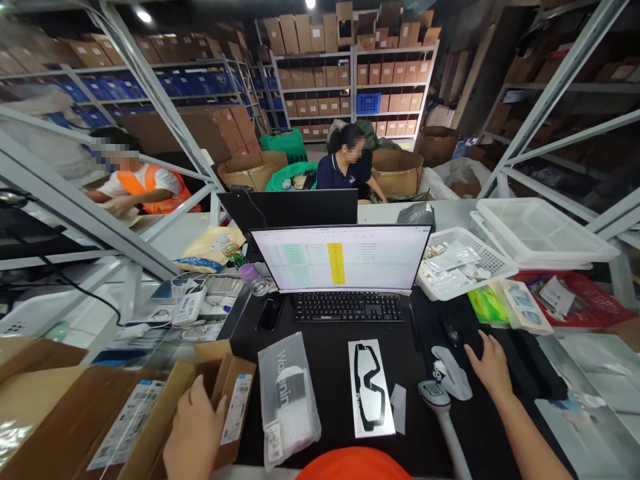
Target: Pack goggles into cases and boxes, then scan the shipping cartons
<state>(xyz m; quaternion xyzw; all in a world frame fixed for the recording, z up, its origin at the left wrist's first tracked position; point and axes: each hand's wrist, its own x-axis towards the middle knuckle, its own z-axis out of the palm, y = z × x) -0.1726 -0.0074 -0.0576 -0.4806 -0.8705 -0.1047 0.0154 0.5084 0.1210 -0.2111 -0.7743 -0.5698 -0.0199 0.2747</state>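
My left hand (194, 427) is at the lower left, its bent fingers and thumb gripping the edge of a narrow, open cardboard box (239, 417) with a white label. Fingers spread, my right hand (490, 365) lies on the black desk mat and holds nothing. Just beyond its fingertips is a black computer mouse (451, 331). Between my hands lie a frosted plastic bag (290, 400) with a white item inside and a white card (371, 389) with a black goggle-shaped outline. A grey handheld barcode scanner (437, 400) rests left of my right forearm, near a crumpled clear wrapper (453, 373).
A monitor (345, 260) and keyboard (350, 307) stand ahead. A phone (270, 312) and purple-lidded bottle (254, 279) are to their left. At right are a white basket (463, 263) and red basket (590, 300). Metal frame bars flank the desk; two people sit beyond.
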